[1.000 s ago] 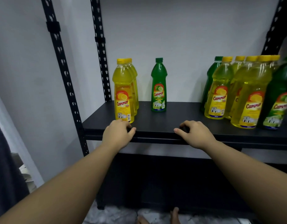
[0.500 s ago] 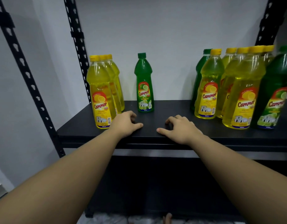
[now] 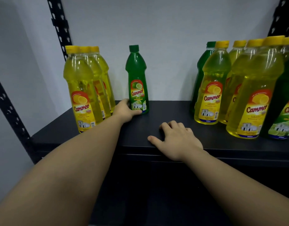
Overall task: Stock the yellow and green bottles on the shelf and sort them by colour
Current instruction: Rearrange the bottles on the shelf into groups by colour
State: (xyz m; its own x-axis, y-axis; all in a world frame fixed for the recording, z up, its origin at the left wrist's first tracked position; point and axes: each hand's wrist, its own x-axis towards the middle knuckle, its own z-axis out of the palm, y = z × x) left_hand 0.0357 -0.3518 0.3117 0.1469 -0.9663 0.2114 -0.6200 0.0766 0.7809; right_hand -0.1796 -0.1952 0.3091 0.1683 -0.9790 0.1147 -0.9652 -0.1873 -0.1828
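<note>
Bottles of Cammer dish liquid stand upright on the black shelf (image 3: 165, 111), in front of a pale wall. At the left end three yellow lemon bottles (image 3: 82, 88) stand in a tight row, one behind the other, touching or almost touching. Just to the right of them, near the back of the shelf, stands a single green lime bottle (image 3: 137, 79) with a green cap, apart from the other greens.

The person's left hand (image 3: 124, 111) reaches in between the yellow row and this green bottle. Its grip is around the base of the green bottle: the thumb curls across the front at the bottom of the label, and the fingers go behind the bottle, where I cannot see them. The bottle stands on the shelf.

The right hand (image 3: 176, 141) lies near the front edge of the shelf, palm down, thumb spread to the side, fingers a little bent. It holds nothing.

At the right end there is a mixed group (image 3: 248, 88), well apart from the single green bottle. Several yellow bottles stand close together there; one green bottle is behind them at the back, and another green bottle is at the far right, partly cut off by the edge of the view. Black perforated uprights (image 3: 59, 25) of the rack rise at both sides.
</note>
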